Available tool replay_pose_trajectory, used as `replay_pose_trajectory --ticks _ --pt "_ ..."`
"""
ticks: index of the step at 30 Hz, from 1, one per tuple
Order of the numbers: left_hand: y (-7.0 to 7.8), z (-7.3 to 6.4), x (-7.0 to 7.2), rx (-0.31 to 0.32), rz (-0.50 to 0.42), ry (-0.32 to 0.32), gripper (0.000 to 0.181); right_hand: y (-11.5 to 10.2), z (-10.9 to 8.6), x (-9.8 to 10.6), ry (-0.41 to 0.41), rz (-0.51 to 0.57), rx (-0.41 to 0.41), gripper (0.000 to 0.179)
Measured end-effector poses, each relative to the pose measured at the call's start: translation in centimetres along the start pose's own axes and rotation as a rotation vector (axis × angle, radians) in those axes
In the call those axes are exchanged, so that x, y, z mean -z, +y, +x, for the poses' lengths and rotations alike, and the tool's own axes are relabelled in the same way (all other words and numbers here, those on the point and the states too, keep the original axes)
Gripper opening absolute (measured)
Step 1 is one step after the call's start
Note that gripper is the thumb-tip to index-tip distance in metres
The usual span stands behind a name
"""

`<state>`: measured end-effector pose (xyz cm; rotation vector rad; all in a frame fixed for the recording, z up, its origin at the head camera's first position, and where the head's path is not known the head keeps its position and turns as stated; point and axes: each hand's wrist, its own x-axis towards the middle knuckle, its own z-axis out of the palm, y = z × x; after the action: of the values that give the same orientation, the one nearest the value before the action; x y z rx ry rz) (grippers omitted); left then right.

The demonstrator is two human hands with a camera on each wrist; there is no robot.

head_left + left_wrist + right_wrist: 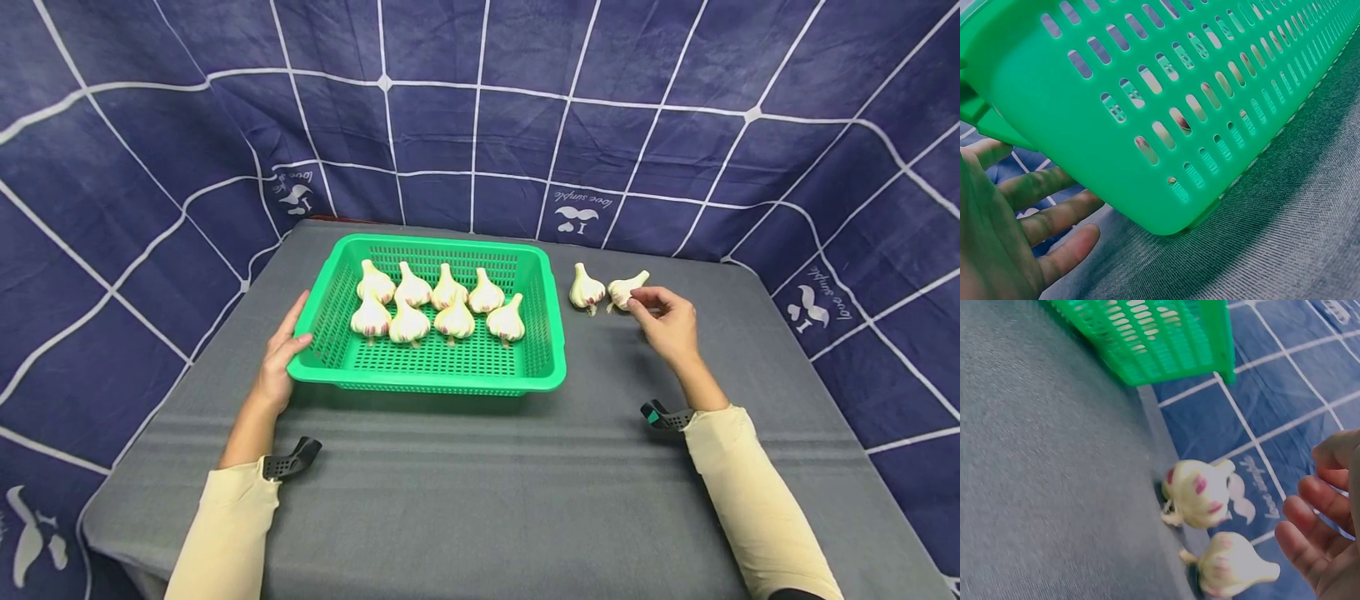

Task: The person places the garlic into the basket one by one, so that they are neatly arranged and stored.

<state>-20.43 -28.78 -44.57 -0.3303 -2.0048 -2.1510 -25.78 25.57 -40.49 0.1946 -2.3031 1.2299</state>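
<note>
My left hand (276, 367) holds the left end of a green plastic basket (427, 385), its thumb over the rim and its fingers along the outside. Several garlic bulbs (453, 321) stand in two rows inside. In the left wrist view, the fingers (1054, 219) lie extended and spread beside the basket wall (1054, 125). My right hand (670, 327) hovers at the rightmost loose garlic bulb (621, 292), its fingers loosely bent. The right wrist view shows nothing between these fingers (1300, 544). Another loose garlic bulb (587, 288) lies between that bulb and the basket.
Grey cloth (480, 492) covers the table. Behind it and at both sides hangs a blue curtain (525, 133) with white grid lines. Dark wrist mounts (294, 458) sit on both forearms.
</note>
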Motion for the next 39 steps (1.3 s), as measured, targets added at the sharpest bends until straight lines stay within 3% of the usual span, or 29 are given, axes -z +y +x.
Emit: replay_pose_trajectory --ticks 11,17,23,27,32,35,39 --pt "-0.2 0.0 -0.1 0.004 -0.016 -0.003 0.063 -1.4 -1.8 1.2 0.181 0.040 -0.062 0.016" --pt "-0.2 -0.1 0.0 -0.013 -0.025 0.005 0.063 2.3 -1.8 1.3 0.278 0.063 -0.104 0.017" --pt "-0.2 -0.2 0.2 -0.010 -0.024 0.009 0.062 4.6 -1.8 1.4 0.499 0.001 -0.035 0.017" --pt "-0.1 -0.2 0.2 -0.009 -0.019 0.009 0.062 5.5 -2.0 1.5 0.576 0.056 -0.106 0.030" --pt "0.0 -0.2 0.1 -0.015 -0.013 0.010 0.062 6.6 -2.1 1.9 0.521 0.208 -0.278 0.050" --pt "0.1 -0.1 0.0 -0.015 -0.015 0.008 0.063 7.1 -2.3 2.3 0.404 0.233 -0.384 0.062" --pt "0.1 -0.1 0.0 -0.011 -0.010 0.009 0.063 7.3 -2.6 2.7 0.241 0.212 -0.446 0.075"
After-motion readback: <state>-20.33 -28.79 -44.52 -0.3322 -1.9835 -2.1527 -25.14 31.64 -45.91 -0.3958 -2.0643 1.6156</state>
